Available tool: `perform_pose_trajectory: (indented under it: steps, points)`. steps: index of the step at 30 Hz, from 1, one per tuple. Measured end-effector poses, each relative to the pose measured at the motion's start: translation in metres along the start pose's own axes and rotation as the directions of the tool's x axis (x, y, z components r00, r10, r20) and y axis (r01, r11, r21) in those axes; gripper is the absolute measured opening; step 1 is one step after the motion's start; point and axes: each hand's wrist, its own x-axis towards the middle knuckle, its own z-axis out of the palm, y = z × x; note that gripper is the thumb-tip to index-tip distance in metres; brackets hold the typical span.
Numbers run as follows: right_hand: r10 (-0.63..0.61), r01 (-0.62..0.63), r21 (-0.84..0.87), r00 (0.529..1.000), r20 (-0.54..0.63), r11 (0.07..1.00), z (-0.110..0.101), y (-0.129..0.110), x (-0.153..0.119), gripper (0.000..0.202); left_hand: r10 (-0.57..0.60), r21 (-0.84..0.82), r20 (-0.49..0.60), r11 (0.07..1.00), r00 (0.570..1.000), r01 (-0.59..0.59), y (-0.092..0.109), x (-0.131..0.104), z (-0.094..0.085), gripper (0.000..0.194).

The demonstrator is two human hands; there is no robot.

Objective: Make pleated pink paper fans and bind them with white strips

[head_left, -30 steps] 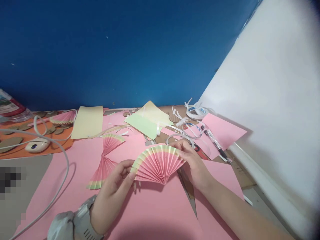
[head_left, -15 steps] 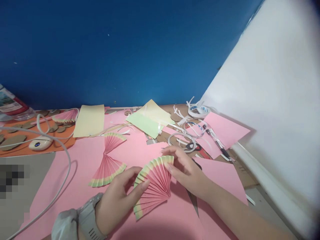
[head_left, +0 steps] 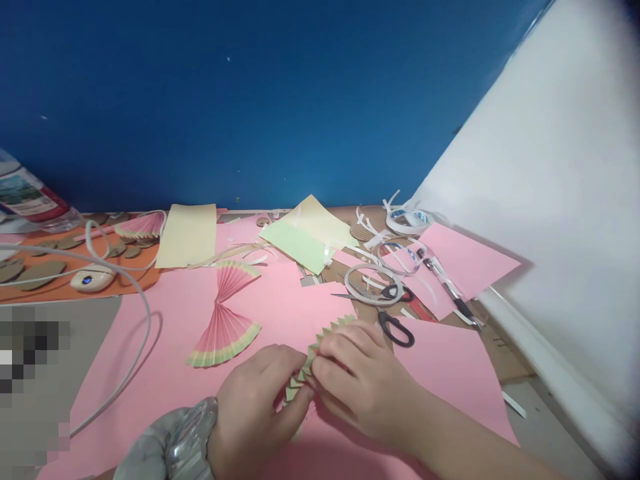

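A pleated paper fan [head_left: 299, 381], pink with a yellow and green rim, stands with its zigzag edge toward me, partly hidden by my fingers. My left hand [head_left: 265, 400] pinches its left part between thumb and fingers. Over its right part my right hand [head_left: 367, 380] is closed, fingers curled round the folds. To the left, a second pleated piece [head_left: 226, 330] in the same colours lies on the pink paper [head_left: 170, 373], narrow at its middle and spread at both ends. Black-handled scissors [head_left: 396, 328] lie beyond my right hand.
Tape rolls [head_left: 407, 220], a pen [head_left: 453, 293] and pink sheets lie at the right. Yellow and green sheets [head_left: 300, 243] are at the back. A white cable [head_left: 143, 347] loops on the left, near a bottle [head_left: 33, 200] and cardboard pieces [head_left: 43, 275]. A white wall [head_left: 565, 180] bounds the right.
The fan has turned from its broad face to its zigzag edge. My right hand has come down from the fan's top edge and closed round it, nearer my left hand. The scissors' handles are now uncovered.
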Motion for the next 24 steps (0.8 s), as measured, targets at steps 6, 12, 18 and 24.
perform_pose_trajectory:
  steps: [6,12,18,24]
  points:
    - [-0.033,0.034,0.032,0.999,-0.017,0.999,-0.001,0.008,-0.004,0.019,0.084,-0.236,-0.015,0.968,0.996,-0.086,0.003,-0.001,-0.008,0.023]
    - [0.118,-0.116,0.101,0.993,-0.023,0.988,-0.012,0.022,0.001,0.012,0.173,-0.286,0.029,0.945,0.985,-0.157,-0.004,-0.004,-0.008,0.024]
    - [0.487,-0.486,-0.036,0.871,0.065,0.873,-0.045,0.047,0.016,0.028,0.347,0.087,0.277,0.920,0.896,-0.383,0.001,0.002,-0.026,0.029]
    - [0.545,-0.442,-0.463,0.831,0.110,0.768,-0.067,0.076,0.025,0.021,-0.276,0.579,-0.021,0.780,0.961,0.237,-0.029,0.040,-0.085,0.030]
